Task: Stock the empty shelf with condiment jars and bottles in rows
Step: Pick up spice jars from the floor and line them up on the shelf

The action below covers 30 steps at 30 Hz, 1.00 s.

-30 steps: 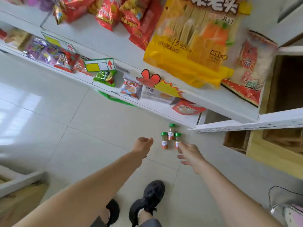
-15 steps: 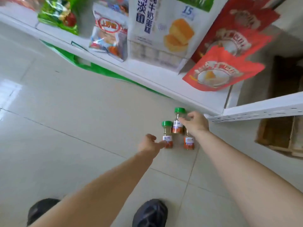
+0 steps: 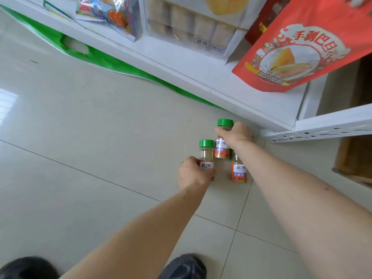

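- Three small spice jars with green caps stand upright, close together, on the tiled floor (image 3: 80, 121), just near of the foot of the snack shelf (image 3: 201, 77).
- The left hand (image 3: 194, 174) wraps its fingers round the lower body of the left jar (image 3: 206, 156), over the label; the cap and shoulder stand clear above the hand.
- The right hand (image 3: 234, 134) grips the far jar (image 3: 222, 146) high up, at the neck just under the green cap, with the fingers curled round it.
- The third jar (image 3: 238, 171) stands just right of the other two, untouched; its top is hidden behind the right forearm.
- Judging by their look, the jars are clear, rigid and light, each an easy load for one hand. If they are glass, a knock on the tiles could crack them, and the smooth sides may slip.
- The body, across the paper label, seems the surest place to hold: it gives more friction than the bare neck, and a lift by the cap alone would depend on the lid being tight.
- A white perforated shelf (image 3: 322, 129) juts in at the right; whether it is the one to be stocked cannot be told.
- A red snack bag (image 3: 298, 57) and a biscuit box (image 3: 191, 31) sit on the shelf above, and a green bag (image 3: 100, 57) lies along its foot.
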Each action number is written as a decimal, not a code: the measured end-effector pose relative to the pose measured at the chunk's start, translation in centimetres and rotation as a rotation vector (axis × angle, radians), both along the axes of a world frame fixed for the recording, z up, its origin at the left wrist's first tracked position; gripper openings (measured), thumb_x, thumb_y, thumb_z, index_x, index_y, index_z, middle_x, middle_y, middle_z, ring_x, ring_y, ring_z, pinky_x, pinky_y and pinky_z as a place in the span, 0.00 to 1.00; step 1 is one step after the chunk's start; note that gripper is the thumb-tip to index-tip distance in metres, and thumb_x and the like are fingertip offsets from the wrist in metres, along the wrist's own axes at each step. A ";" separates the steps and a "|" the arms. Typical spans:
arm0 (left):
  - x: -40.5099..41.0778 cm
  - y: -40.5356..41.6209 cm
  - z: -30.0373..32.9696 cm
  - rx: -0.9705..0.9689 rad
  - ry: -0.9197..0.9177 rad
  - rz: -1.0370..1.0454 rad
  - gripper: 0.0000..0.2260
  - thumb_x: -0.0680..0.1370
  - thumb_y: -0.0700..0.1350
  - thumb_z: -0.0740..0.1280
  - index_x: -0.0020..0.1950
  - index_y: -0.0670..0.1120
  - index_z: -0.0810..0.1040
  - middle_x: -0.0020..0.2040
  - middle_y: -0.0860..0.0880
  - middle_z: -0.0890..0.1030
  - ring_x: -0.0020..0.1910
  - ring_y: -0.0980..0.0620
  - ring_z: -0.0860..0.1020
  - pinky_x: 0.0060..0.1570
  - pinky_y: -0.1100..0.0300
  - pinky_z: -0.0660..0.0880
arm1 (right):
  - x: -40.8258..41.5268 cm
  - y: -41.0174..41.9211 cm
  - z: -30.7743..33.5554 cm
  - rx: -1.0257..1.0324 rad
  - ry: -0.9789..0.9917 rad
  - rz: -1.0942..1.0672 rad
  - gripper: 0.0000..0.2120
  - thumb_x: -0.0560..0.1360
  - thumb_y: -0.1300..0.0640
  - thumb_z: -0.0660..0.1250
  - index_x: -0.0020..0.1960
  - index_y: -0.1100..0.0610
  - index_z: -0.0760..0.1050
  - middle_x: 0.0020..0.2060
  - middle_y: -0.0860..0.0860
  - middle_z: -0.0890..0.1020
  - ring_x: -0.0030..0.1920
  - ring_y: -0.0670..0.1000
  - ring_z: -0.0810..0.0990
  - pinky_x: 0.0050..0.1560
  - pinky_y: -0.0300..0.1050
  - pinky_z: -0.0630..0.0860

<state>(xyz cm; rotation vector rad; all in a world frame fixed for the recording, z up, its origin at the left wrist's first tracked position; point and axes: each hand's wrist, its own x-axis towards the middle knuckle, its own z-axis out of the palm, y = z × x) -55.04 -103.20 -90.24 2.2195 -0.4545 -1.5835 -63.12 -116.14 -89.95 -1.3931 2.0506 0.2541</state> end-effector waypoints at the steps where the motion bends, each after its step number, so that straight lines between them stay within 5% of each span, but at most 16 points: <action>1: 0.3 0.1 0.3 -0.002 -0.007 -0.006 0.13 0.65 0.45 0.75 0.47 0.48 0.79 0.39 0.52 0.83 0.36 0.55 0.81 0.39 0.56 0.81 | 0.0 0.1 0.3 -0.007 -0.010 0.004 0.18 0.74 0.41 0.68 0.50 0.56 0.72 0.55 0.57 0.80 0.58 0.61 0.76 0.59 0.52 0.72; 7: 3.3 2.3 4.8 0.023 0.002 0.012 0.13 0.67 0.45 0.76 0.48 0.50 0.76 0.35 0.54 0.82 0.36 0.55 0.83 0.43 0.52 0.82 | 1.2 1.4 4.2 -0.015 -0.132 0.030 0.23 0.72 0.37 0.68 0.53 0.56 0.75 0.50 0.54 0.82 0.53 0.58 0.79 0.57 0.57 0.75; 12: 7.2 3.4 11.1 -0.008 0.011 0.021 0.15 0.67 0.43 0.77 0.49 0.49 0.75 0.38 0.55 0.81 0.34 0.55 0.84 0.42 0.50 0.82 | 3.8 3.0 10.5 0.003 -0.285 0.009 0.19 0.74 0.44 0.70 0.57 0.56 0.75 0.50 0.50 0.80 0.48 0.51 0.77 0.49 0.44 0.72; 25: 19.0 4.0 37.9 -0.112 -0.018 0.043 0.18 0.67 0.43 0.77 0.52 0.46 0.75 0.39 0.52 0.83 0.34 0.54 0.84 0.39 0.55 0.80 | 14.3 4.7 38.5 -0.116 -0.561 0.041 0.20 0.72 0.45 0.72 0.57 0.56 0.74 0.49 0.51 0.82 0.50 0.51 0.81 0.55 0.54 0.79; 30: 22.8 3.5 49.4 -0.203 -0.009 0.093 0.17 0.67 0.42 0.77 0.51 0.45 0.74 0.37 0.52 0.83 0.28 0.62 0.81 0.30 0.67 0.76 | 17.8 5.1 50.9 -0.171 -0.684 0.143 0.21 0.75 0.52 0.71 0.65 0.50 0.70 0.50 0.49 0.78 0.46 0.43 0.77 0.41 0.39 0.77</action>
